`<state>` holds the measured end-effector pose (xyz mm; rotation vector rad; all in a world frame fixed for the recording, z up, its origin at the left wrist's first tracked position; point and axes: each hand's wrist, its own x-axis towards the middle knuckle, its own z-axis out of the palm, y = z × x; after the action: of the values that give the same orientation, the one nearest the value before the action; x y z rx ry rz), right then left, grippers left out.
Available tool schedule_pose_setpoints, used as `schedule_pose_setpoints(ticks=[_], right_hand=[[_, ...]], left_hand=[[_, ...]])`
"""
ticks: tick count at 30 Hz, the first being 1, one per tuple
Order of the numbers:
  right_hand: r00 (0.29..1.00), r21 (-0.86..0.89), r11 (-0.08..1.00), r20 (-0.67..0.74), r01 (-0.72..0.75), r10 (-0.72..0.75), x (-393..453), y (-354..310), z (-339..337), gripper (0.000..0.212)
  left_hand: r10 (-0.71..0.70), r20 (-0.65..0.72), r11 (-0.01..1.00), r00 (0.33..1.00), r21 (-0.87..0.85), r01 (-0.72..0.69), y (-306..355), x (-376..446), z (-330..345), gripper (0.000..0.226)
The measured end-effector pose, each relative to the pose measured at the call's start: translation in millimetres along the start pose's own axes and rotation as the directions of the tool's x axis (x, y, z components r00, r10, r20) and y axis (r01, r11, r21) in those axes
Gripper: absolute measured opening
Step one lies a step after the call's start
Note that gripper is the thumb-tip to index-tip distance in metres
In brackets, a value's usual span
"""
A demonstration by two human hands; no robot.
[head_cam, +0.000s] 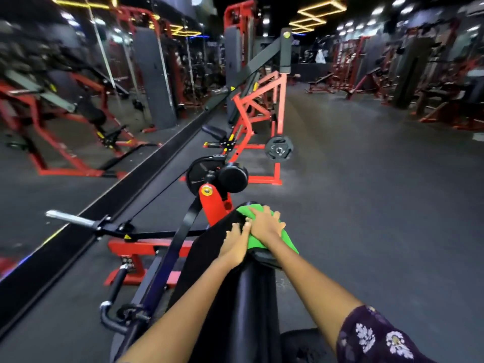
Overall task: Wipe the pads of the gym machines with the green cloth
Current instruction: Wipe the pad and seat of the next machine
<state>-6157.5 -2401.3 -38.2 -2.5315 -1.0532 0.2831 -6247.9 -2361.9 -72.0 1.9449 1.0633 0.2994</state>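
A long black pad (251, 297) of a red-framed gym machine runs away from me in the lower middle. The green cloth (264, 242) lies over its far end. My right hand (264, 224) presses flat on top of the cloth with the fingers spread. My left hand (234, 244) rests on the pad just left of the cloth, fingers straight and touching the cloth's edge.
A black roller pad (233, 177) and a weight plate (200, 174) sit just beyond the pad. A chrome bar (69, 218) sticks out at left beside the wall mirror (65, 113). Another red machine with a plate (279, 148) stands ahead. Grey floor (366, 192) spreads to the right.
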Motion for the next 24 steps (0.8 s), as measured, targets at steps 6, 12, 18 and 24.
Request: schedule_pose_setpoints(ticks=[6, 12, 18, 24], right_hand=[[0.997, 0.064, 0.995, 0.013, 0.073, -0.074, 55, 5, 2, 0.043], [0.98, 0.126, 0.973, 0.034, 0.192, -0.198, 85, 14, -9, 0.042], [0.845, -0.033, 0.845, 0.056, 0.534, -0.532, 56, 49, 2, 0.045], [0.848, -0.033, 0.848, 0.075, 0.528, -0.525, 36, 34, -4, 0.046]], left_hand=[[-0.045, -0.002, 0.999, 0.999, 0.008, 0.045, -2, -4, -2, 0.058], [-0.21, -0.109, 0.938, 0.972, 0.257, 0.231, 6, -14, -2, 0.056], [-0.267, -0.032, 0.841, 0.963, 0.479, 0.25, 0, -64, 0, 0.055], [-0.359, -0.042, 0.872, 0.932, 0.339, 0.352, -19, -148, 2, 0.047]])
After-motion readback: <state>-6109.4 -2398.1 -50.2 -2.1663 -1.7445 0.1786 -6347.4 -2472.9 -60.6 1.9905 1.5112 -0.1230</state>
